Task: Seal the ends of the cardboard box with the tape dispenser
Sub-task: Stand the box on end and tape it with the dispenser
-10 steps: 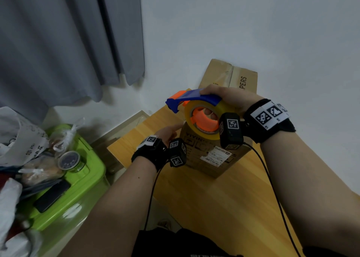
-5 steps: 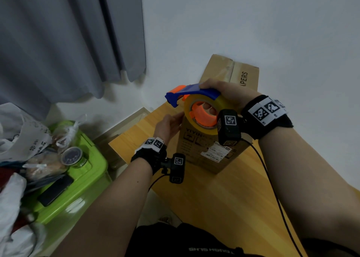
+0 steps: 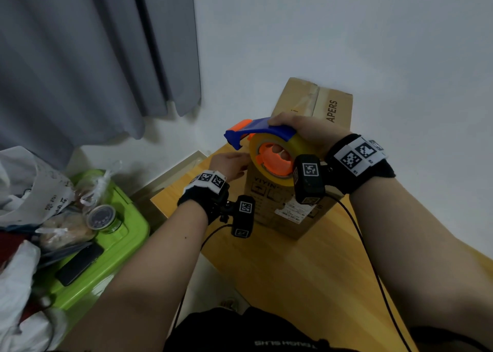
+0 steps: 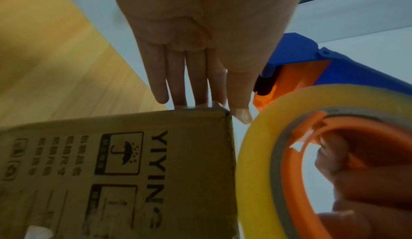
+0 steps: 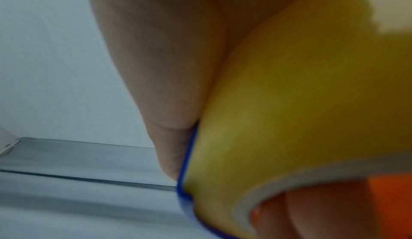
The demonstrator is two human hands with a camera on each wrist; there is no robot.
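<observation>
A cardboard box [image 3: 282, 205] stands upright on a wooden table [image 3: 293, 271]. The right hand [image 3: 306, 135] grips a blue-and-orange tape dispenser [image 3: 269, 149] over the box's top end. At 9 o'clock, the left hand [image 3: 229, 165] presses straight fingers [image 4: 178, 77] against the box's upper edge.

blue-and-orange tape dispenser [image 3: 260, 133] (yellow tape roll [image 3: 274, 162]), brown cardboard box [image 3: 282, 207], green bin [image 3: 117, 245], grey curtain [image 3: 93, 58]
</observation>
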